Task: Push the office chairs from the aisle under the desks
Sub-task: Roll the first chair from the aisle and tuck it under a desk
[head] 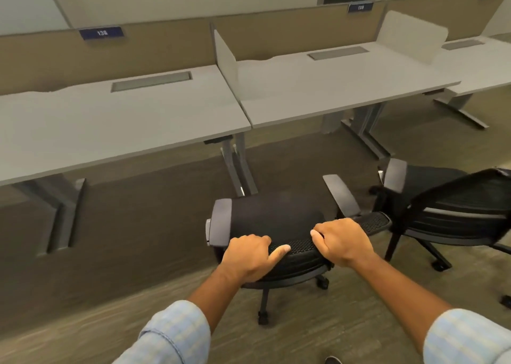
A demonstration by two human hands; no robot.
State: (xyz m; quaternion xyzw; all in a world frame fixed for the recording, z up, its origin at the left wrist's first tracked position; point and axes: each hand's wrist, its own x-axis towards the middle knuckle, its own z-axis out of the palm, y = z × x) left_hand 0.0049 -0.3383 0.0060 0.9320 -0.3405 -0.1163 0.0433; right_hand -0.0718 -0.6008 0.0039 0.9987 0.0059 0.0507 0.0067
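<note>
A black mesh office chair (276,217) with grey armrests stands in the aisle just in front of me, its seat facing the desks. My left hand (250,254) and my right hand (344,242) both grip the top edge of its backrest. It sits in front of the gap between the left desk (116,120) and the middle desk (340,87). A second black office chair (453,211) stands in the aisle at the right, turned sideways, close to the first chair's right armrest.
Grey desk legs (237,167) stand just beyond the held chair. White divider panels (225,59) separate the desks, and a tan partition with blue number plates (101,33) runs behind them. A third desk (481,67) is at the far right. The floor is brown carpet.
</note>
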